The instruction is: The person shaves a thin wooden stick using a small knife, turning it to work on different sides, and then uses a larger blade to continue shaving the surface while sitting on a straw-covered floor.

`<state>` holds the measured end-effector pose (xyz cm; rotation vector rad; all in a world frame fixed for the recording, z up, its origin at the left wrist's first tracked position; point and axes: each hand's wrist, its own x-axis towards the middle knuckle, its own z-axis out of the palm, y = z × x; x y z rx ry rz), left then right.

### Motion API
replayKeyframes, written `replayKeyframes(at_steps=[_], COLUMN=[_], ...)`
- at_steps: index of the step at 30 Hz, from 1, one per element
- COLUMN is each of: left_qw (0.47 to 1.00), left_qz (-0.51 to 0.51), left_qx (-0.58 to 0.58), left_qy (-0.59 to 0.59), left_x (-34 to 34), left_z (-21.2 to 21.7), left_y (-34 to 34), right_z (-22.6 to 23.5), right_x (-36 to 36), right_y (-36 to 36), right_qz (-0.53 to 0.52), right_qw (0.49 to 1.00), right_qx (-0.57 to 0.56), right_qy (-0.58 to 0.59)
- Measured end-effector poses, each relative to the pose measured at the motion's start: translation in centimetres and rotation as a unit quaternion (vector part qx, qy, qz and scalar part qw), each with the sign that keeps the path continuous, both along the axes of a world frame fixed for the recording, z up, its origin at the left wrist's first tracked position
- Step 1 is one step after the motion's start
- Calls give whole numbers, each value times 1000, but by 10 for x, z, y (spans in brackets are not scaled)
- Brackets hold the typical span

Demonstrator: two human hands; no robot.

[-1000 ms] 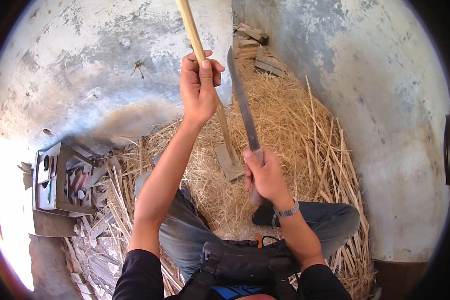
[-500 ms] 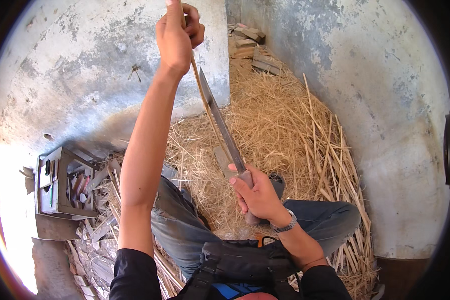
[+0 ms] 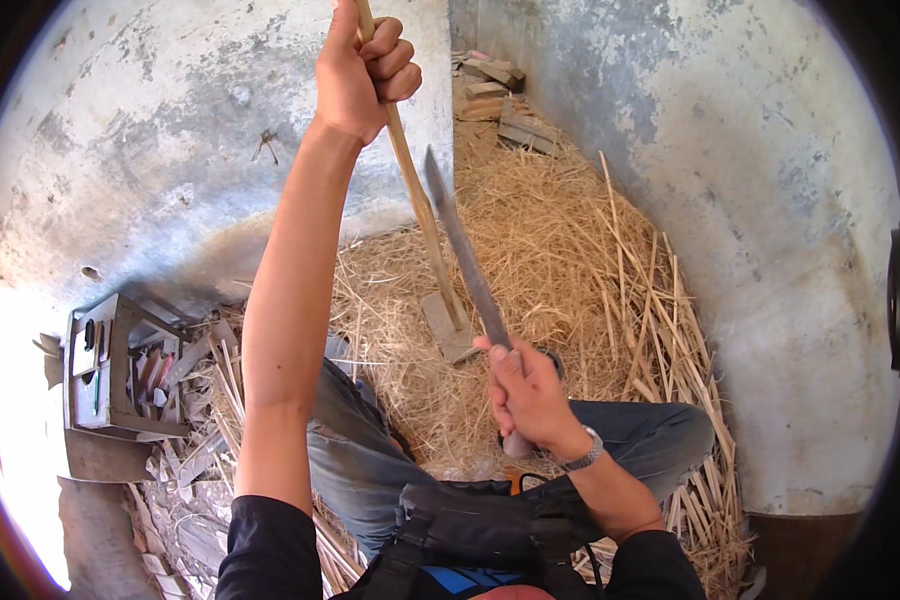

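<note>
sitting low over a heap of straw [image 3: 570,240], the person has both hands closed on tools. nearest, the right hand [image 3: 526,392] is wrapped tight around the handle of a long knife [image 3: 465,255]; its fingers [image 3: 510,375] curl over the grip just above the denim-clad knee, and the blade runs up and away from them, slanting to the left, its tip ending near the wall. a watch [image 3: 582,458] sits on that wrist. just left of the blade, close alongside it, stands a pale wooden stick [image 3: 420,210], its lower end resting on a small flat block [image 3: 448,325] in the straw. farther up, the left hand [image 3: 360,70] is raised on an outstretched arm, fingers [image 3: 395,60] clenched fully round the upper part of the stick, which passes through the fist and out of the top of the view. off to the left, beside the legs, a small wooden crate [image 3: 105,370] sits among split strips. at the far corner, by the grey plastered wall [image 3: 750,180], lie stacked wood offcuts [image 3: 500,100].
</note>
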<state>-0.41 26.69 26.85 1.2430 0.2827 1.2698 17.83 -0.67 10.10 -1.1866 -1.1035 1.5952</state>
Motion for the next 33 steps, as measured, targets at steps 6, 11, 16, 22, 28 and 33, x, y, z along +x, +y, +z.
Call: replayKeyframes(at_steps=[6,11,16,22,28,33], left_qw=[997,993,990,993,995,980], left_qz=[72,88,105,82,73,109], left_qx=[20,50,71,58,40,135], left_qy=[31,53,68,63,58,98], left_x=[1,26,30,35,29,19], left_z=[-4,-4,2,-1,-1,13], left_y=[-4,-9,-18,-21,-27,-34], right_z=[75,28,21,72,2,6], right_x=[13,3,16,10,4,-3], right_y=[19,-13,-35,-20,-60,-52], right_qz=[-204,-144,-25,-226,-18,-24], right_qw=[951,964,999,939,1000,998], right_qx=[192,198,-36,179,-25,-35], right_qy=[130,103,15,187,0,47])
